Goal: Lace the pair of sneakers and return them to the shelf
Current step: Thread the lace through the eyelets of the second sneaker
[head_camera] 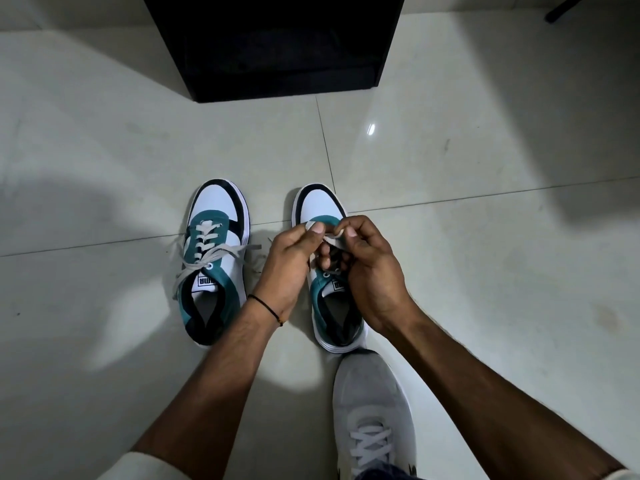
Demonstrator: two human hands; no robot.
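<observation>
Two white, teal and black sneakers stand side by side on the floor, toes pointing away from me. The left sneaker point(214, 258) is laced with grey laces whose loose ends trail to both sides. Over the right sneaker point(329, 306) my left hand point(294, 265) and my right hand point(370, 271) meet, each pinching part of its grey lace point(334, 237) between thumb and fingers above the eyelets. My hands hide most of that shoe's lacing.
A black shelf unit point(277, 46) stands on the pale tiled floor point(467, 168) straight ahead, beyond the sneakers. My own foot in a grey shoe point(374, 410) rests just behind the right sneaker. A dark leg of something shows at the top right point(564, 8).
</observation>
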